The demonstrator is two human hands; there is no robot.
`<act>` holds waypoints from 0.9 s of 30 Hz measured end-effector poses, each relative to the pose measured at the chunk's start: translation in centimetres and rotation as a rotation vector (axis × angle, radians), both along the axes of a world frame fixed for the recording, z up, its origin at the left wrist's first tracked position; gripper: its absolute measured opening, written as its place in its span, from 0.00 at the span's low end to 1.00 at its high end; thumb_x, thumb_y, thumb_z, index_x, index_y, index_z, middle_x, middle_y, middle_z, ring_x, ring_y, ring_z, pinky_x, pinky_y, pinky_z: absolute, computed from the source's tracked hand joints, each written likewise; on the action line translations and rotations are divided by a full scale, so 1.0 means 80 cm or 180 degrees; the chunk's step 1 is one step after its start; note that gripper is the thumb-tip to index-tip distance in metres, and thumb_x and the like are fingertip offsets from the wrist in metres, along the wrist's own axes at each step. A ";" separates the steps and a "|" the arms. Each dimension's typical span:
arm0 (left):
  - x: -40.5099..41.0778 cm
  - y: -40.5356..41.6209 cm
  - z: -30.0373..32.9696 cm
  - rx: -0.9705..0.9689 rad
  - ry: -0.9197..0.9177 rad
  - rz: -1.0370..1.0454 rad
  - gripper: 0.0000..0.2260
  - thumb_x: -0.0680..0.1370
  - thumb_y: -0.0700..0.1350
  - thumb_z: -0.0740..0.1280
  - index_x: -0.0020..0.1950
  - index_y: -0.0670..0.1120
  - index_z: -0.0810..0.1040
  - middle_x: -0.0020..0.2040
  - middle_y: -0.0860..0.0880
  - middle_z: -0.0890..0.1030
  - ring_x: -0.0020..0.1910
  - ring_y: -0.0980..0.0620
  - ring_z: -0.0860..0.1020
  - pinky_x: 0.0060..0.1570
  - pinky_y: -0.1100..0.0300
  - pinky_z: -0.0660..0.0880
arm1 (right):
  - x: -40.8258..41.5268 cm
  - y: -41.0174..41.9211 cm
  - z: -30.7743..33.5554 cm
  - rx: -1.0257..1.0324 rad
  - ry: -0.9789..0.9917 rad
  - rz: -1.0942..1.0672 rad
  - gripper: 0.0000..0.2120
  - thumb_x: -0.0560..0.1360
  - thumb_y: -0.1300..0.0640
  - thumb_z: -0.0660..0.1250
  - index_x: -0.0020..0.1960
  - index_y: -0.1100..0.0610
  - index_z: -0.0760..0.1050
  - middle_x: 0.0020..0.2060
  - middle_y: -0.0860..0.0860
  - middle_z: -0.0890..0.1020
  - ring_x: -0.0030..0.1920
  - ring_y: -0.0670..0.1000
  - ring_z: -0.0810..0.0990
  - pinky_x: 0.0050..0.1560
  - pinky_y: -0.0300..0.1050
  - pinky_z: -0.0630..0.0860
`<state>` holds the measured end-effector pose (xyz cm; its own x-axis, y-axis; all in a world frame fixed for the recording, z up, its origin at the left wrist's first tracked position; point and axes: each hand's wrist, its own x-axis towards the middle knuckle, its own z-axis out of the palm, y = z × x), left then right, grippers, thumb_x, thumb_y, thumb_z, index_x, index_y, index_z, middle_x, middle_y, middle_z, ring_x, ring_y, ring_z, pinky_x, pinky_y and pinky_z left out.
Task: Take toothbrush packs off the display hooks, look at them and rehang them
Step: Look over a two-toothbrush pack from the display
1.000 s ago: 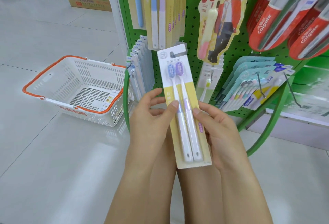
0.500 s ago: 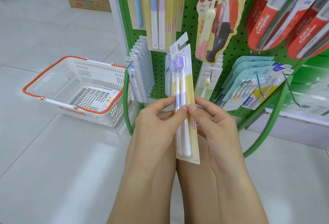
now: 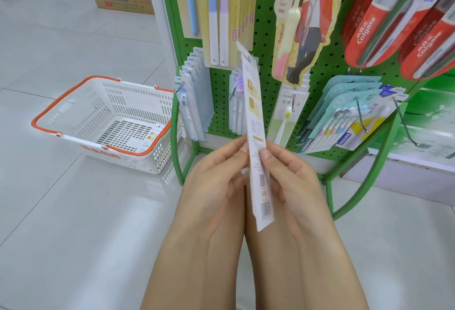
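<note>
At the centre of the frame both hands hold one toothbrush pack (image 3: 257, 142) upright and nearly edge-on, its printed back and barcode turned toward the camera. The left hand (image 3: 216, 181) pinches its left edge between thumb and curled fingers; the right hand (image 3: 293, 179) pinches the right edge the same way, fingertips meeting around mid-height.

The grip is light and sits on the thin card edges, so the main risk is the pack twisting out and dropping to the tiled floor (image 3: 73, 211) (the basket (image 3: 103, 122) at left is too far aside to catch it). Rehanging carries its own trouble: the pack's hang tab at top looks bent, though it is too blurred to be sure, and could snag or tear on a hook (image 3: 231, 93) of the green pegboard (image 3: 268, 88). Pushing in carelessly might also knock neighbouring packs loose.
</note>
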<state>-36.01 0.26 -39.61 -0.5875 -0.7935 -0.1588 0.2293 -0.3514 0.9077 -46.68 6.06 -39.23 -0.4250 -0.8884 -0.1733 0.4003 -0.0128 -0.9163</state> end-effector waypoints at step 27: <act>0.004 -0.003 -0.013 -0.1021 -0.0921 -0.0098 0.16 0.71 0.49 0.73 0.57 0.61 0.81 0.53 0.56 0.85 0.52 0.53 0.83 0.58 0.46 0.77 | -0.011 0.008 0.000 0.0048 0.0375 -0.0493 0.05 0.77 0.61 0.65 0.48 0.56 0.79 0.38 0.50 0.86 0.36 0.47 0.84 0.34 0.38 0.78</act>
<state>-35.72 0.04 -40.67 -0.5793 -0.8122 -0.0686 -0.0569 -0.0436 0.9974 -47.60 6.73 -39.26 -0.5746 -0.8085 -0.1270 0.2846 -0.0519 -0.9572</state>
